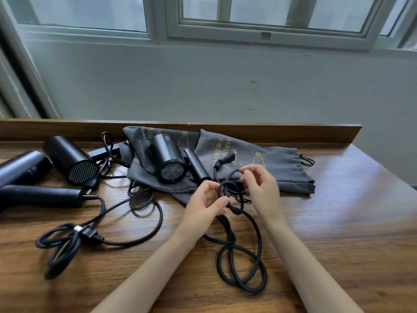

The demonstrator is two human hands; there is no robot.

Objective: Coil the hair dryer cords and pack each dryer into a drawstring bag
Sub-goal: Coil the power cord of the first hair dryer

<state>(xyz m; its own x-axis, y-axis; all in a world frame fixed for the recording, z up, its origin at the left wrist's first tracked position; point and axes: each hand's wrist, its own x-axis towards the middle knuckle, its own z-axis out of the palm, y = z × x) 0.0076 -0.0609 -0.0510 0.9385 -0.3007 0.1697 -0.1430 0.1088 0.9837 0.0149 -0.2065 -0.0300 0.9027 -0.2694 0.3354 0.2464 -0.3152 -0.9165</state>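
Both hands (234, 190) pinch cord (232, 193) — loops forming.

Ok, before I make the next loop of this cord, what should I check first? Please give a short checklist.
1. Left hand and right hand grip the cord loop: ok.
2. Whole cord coiled: not ok, loose cord lies on the table.
3. Loose cord apart from the neighbour cord: ok.
4. Gray bag near: ok.
5. Bag mouth open: cannot tell.
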